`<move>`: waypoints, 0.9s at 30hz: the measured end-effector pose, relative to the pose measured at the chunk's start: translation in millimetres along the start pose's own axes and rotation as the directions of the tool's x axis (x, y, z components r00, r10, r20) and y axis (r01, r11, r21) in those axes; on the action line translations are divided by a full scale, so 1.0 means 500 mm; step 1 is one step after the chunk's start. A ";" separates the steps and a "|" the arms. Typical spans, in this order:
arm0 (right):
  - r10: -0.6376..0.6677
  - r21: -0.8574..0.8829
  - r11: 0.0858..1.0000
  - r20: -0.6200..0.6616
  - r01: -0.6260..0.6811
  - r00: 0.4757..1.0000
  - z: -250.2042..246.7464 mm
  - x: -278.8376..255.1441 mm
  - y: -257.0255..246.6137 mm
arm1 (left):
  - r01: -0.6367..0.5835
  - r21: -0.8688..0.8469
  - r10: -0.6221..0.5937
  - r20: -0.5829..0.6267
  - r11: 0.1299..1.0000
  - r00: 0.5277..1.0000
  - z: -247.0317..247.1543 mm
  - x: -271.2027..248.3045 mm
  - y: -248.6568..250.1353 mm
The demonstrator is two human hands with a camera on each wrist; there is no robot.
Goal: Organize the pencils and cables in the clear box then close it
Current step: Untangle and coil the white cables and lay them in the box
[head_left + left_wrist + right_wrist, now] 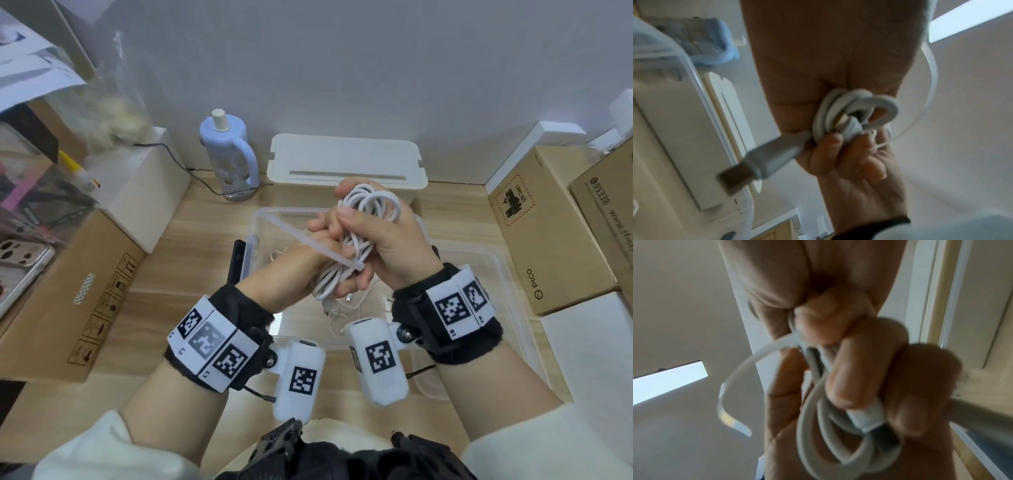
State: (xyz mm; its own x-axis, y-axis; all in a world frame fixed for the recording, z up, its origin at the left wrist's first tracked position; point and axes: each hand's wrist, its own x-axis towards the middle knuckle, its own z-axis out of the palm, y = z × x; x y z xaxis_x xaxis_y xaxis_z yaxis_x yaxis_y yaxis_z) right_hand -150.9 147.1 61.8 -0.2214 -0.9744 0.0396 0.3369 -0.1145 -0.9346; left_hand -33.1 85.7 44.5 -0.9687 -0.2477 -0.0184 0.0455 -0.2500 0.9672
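Clear box (255,219) holds thin white cables (337,320), lid off.

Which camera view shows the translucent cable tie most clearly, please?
The head view: the cable tie runs sharp and straight across the coiled white cable, which both hands hold. The left wrist view shows only a blurred thin arc behind the hand; the right wrist view shows its curled loose end, blurred.
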 end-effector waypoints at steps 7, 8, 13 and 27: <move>-0.104 -0.148 0.984 -0.061 0.094 0.993 0.001 0.006 0.008 | 0.056 -0.023 -0.058 -0.102 0.998 0.993 0.001 -0.009 -0.012; -0.117 -0.215 0.972 -0.073 0.099 0.990 0.001 0.008 0.005 | 0.060 -0.020 -0.062 -0.139 0.998 0.988 0.002 -0.009 -0.011; -0.344 -0.476 0.846 -0.138 0.242 0.929 -0.016 0.003 -0.010 | 0.011 -0.085 -0.041 -0.357 0.996 0.933 -0.002 -0.002 -0.006; -0.296 -0.761 0.584 0.124 0.282 0.947 -0.009 -0.002 0.006 | 0.017 0.041 0.000 -0.380 0.999 0.925 -0.019 0.001 -0.018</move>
State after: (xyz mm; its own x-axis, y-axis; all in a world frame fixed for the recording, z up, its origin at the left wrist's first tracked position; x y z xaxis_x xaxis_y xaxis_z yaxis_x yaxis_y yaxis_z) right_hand -153.7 148.6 57.3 -0.1959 -0.9129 0.3582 -0.5624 -0.1947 -0.8036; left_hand -31.5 78.9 33.5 -0.8034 -0.5846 -0.1131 0.0195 -0.2157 0.9763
